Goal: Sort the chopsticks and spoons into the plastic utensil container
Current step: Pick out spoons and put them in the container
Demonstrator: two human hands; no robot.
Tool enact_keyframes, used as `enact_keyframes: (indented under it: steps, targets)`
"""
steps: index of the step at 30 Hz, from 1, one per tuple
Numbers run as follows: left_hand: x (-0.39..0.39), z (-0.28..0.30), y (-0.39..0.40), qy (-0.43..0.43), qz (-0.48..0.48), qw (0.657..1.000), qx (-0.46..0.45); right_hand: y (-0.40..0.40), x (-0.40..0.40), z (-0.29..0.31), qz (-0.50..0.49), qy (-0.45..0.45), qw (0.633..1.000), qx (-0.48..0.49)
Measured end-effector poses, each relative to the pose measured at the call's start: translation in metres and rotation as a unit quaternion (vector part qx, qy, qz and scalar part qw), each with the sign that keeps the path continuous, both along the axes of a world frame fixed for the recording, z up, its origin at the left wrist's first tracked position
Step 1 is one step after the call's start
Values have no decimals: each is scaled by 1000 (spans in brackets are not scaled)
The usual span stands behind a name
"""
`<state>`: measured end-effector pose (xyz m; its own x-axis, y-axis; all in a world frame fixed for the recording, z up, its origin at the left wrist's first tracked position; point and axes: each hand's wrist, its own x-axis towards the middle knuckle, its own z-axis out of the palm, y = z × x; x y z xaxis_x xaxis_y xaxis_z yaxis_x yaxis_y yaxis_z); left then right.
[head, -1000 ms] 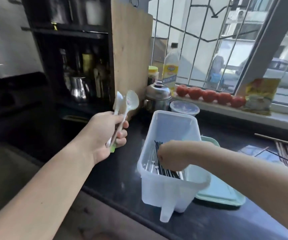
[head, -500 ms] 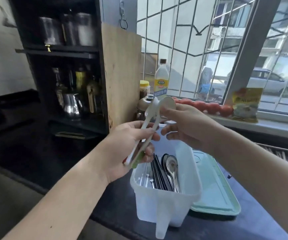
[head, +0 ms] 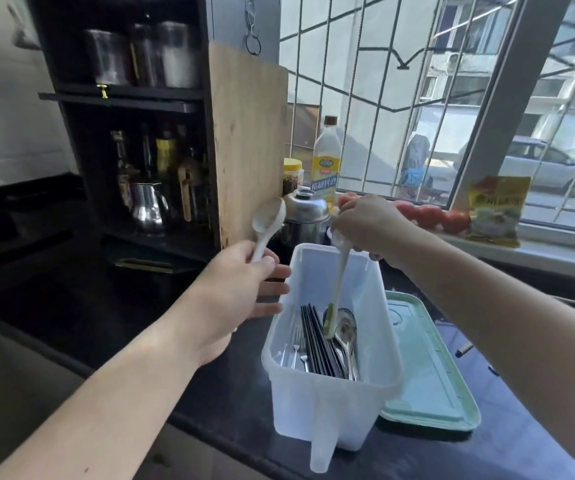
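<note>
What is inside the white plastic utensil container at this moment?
Inside the container: forks, dark chopsticks, metal spoons, and the green-tipped handle of the white spoon held by the right hand. The near wall hides the bottom.

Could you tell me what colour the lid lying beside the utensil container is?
Pale mint green; the lid shows clearly in the head view.

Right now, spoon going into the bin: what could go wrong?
1. The right hand lowers the white plastic spoon with the green handle tip handle-first onto the steel spoons; it could catch on them and stand propped.
2. The left hand holds a second white spoon low on its handle; it might slip.
</note>
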<state>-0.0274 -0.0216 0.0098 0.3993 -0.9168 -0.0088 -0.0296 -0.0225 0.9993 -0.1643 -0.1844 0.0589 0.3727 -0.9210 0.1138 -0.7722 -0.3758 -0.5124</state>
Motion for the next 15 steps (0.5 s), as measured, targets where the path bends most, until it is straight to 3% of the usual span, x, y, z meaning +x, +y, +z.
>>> enact_keyframes:
  steps: [3,6,8,11,12,15]
  targets:
    - [-20,1,-11,-26,-39,999,1,4,21,7,-14,12,1000,-7]
    - [-34,-2,-20,-8,-36,999,-25,0,15,5,-41,-148,980,123]
    - [-36,-2,-22,67,-16,997,-44,-3,6,9,30,-186,957,223]
    - [-32,3,-21,222,-29,973,-65,-4,-14,11,193,-277,867,366]
    - [-31,5,-20,245,-44,966,-66,-8,-18,8,209,-300,854,370]
    - [-34,11,-17,208,-80,975,-25,-14,-15,-1,194,-319,874,311]
